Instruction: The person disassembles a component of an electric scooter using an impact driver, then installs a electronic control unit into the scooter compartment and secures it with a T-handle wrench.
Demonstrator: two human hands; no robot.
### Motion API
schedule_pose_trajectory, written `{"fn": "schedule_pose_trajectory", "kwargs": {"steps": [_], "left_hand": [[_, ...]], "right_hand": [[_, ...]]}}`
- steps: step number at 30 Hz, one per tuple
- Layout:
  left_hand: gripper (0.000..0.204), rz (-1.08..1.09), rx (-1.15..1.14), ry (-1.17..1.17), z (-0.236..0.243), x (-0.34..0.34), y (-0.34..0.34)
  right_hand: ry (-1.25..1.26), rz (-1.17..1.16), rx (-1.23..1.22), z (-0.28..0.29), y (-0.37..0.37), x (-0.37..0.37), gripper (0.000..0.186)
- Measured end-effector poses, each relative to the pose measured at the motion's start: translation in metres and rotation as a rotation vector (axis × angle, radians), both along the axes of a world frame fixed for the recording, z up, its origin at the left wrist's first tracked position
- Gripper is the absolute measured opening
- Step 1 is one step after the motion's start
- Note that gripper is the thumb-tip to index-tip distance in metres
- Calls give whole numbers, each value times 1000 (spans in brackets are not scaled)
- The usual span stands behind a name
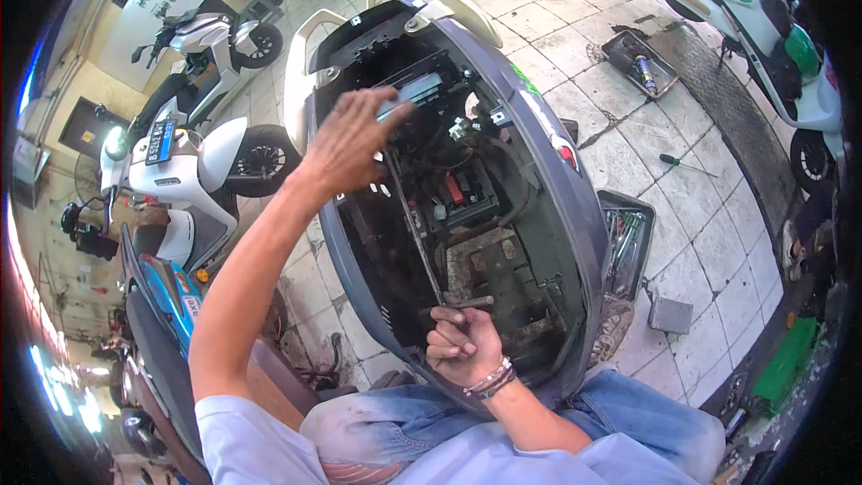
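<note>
In front of me stands a dark grey scooter body (564, 216) with its seat off and its inner bay exposed. My left hand (355, 139), slightly blurred, hovers over the left rim near the far end, fingers spread and holding nothing visible. My right hand (462, 346) is closed at the near end of the bay, on the handle of a long T-handle wrench (418, 232). The wrench's shaft runs forward along the bay's left side toward my left hand; its far tip is hard to make out. Inside the bay sit a battery with a red terminal cover (454, 187) and a silvery box (418, 88).
At right on the tiled floor lie a tool tray (626, 247), a grey block (670, 315), a screwdriver (675, 161) and a dark tray with a bottle (641, 65). White scooters (193, 157) stand at left, and a white-green one (763, 45) at far right.
</note>
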State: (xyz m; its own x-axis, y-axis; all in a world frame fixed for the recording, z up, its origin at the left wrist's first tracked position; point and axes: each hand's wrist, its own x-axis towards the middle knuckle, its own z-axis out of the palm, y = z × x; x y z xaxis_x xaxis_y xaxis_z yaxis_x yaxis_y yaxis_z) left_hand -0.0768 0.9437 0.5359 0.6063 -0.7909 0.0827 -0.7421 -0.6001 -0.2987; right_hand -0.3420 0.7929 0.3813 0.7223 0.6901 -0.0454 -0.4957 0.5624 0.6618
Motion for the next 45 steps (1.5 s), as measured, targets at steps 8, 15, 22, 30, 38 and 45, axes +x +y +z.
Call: {"fn": "schedule_pose_trajectory", "kwargs": {"steps": [8, 15, 22, 30, 38, 45], "left_hand": [[11, 20, 410, 319, -18, -7, 1], [17, 77, 304, 381, -18, -7, 2], [33, 150, 110, 373, -14, 3, 3], [77, 126, -30, -141, -18, 13, -1], [105, 470, -99, -126, -12, 25, 13], [97, 671, 82, -6, -10, 31, 1]], "right_hand": [[-278, 238, -1131, 10, -13, 9, 30], [-896, -226, -2495, -9, -21, 2, 26], [-73, -102, -1257, -1, -1, 7, 39], [117, 135, -871, 20, -2, 12, 30], [53, -55, -1111, 7, 4, 10, 28], [-137, -312, -1272, 9, 18, -9, 47]]}}
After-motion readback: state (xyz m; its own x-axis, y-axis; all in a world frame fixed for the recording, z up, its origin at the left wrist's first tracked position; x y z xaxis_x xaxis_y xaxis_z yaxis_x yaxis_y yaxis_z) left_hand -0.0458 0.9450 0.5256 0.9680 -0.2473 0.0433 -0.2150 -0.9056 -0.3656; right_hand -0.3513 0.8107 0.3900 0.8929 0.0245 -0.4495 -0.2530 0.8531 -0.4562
